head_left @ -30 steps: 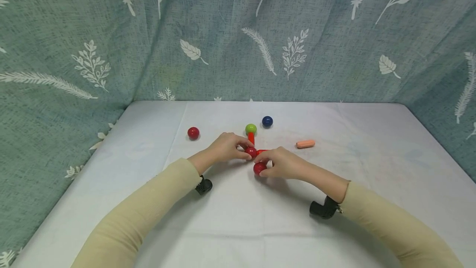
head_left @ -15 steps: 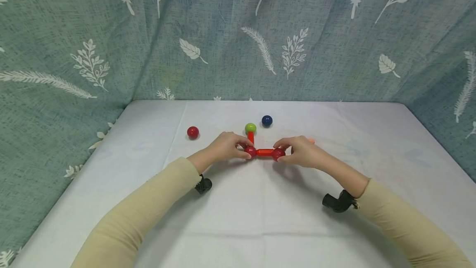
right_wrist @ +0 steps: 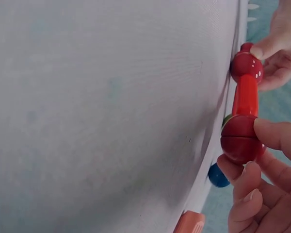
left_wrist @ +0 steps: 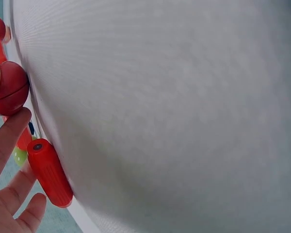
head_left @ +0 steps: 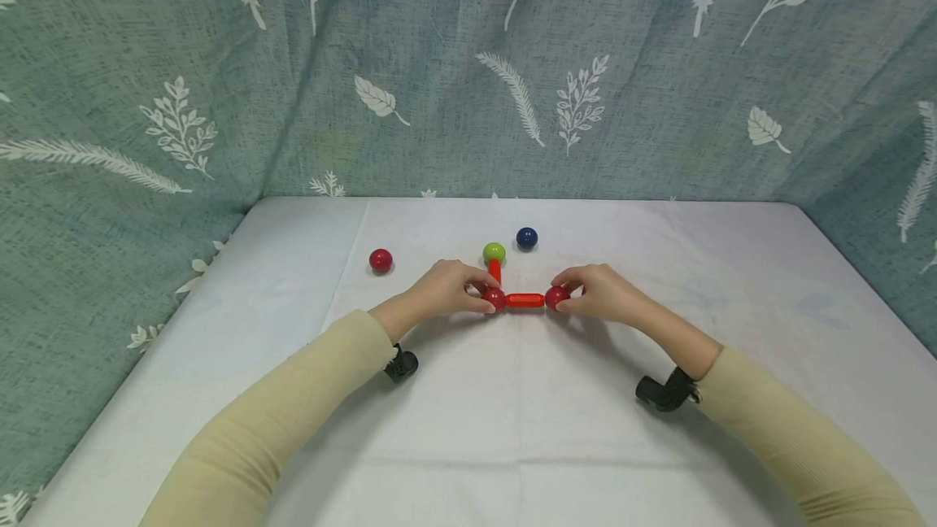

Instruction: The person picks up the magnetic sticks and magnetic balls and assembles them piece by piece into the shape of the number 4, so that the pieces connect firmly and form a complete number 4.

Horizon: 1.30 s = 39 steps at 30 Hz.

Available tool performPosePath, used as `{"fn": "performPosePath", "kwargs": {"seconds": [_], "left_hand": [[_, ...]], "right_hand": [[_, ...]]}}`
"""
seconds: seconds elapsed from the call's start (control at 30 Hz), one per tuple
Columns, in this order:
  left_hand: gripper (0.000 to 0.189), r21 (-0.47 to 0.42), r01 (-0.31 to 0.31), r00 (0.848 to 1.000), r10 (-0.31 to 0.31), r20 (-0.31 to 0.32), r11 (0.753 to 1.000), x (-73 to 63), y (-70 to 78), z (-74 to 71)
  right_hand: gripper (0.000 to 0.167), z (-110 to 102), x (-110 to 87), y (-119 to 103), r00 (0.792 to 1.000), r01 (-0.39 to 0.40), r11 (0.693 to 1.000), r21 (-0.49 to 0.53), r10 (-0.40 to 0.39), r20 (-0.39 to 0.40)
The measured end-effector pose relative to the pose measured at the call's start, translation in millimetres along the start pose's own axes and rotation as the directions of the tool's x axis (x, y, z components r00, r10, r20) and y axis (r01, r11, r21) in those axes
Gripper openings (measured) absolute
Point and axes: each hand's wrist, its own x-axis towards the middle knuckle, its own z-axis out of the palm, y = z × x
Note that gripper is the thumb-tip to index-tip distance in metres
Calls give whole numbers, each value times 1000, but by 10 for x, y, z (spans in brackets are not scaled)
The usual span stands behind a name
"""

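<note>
In the head view my left hand (head_left: 452, 287) pinches a red ball (head_left: 494, 299) between thumb and fingers. From that ball a red rod (head_left: 525, 300) points right, its far end close to a second red ball (head_left: 557, 298). My right hand (head_left: 603, 293) holds this second ball by thumb and fingertips. Another red rod (head_left: 494, 270) runs back from the left ball to a green ball (head_left: 494, 253). The left wrist view shows a further red rod (left_wrist: 51, 172) beside my left fingers, hidden behind the hand in the head view.
A loose red ball (head_left: 381, 260) lies to the left on the white-covered table (head_left: 439, 446). A dark blue ball (head_left: 527, 238) sits behind the rods. Near my right hand lies an orange rod (right_wrist: 189, 222), hidden in the head view. A patterned green curtain (head_left: 432, 145) rises behind.
My right hand has carried its red ball right and slightly back, from in front of the left ball to the rod's right end. My left hand has stayed put on its ball.
</note>
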Motion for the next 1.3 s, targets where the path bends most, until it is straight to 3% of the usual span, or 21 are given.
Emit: {"fn": "performPosePath", "kwargs": {"seconds": [0.23, 0.5, 0.87, 1.07, 1.3], "left_hand": [[35, 6, -9, 1000, 9, -5, 1000, -1, 6, -1], [35, 10, 10, 1000, -10, 1, 1000, 1, 13, 10], [35, 26, 4, 1000, -4, -1, 1000, -13, 20, 7], [35, 26, 0, 1000, 0, -1, 1000, -4, 22, 12], [36, 29, 12, 1000, -11, -5, 1000, -9, 23, 9]], "right_hand": [[31, 1, 18, 8, 1000, -7, 1000, 2, 7, 6], [32, -1, 57, 44, 995, -68, 997, 28, 65, 79], [32, -37, 78, 51, 987, -92, 994, 55, 84, 137], [37, -248, 24, 122, 993, -94, 993, 72, 88, 84], [40, -502, -8, 297, 979, -205, 975, 82, 202, 41]]}}
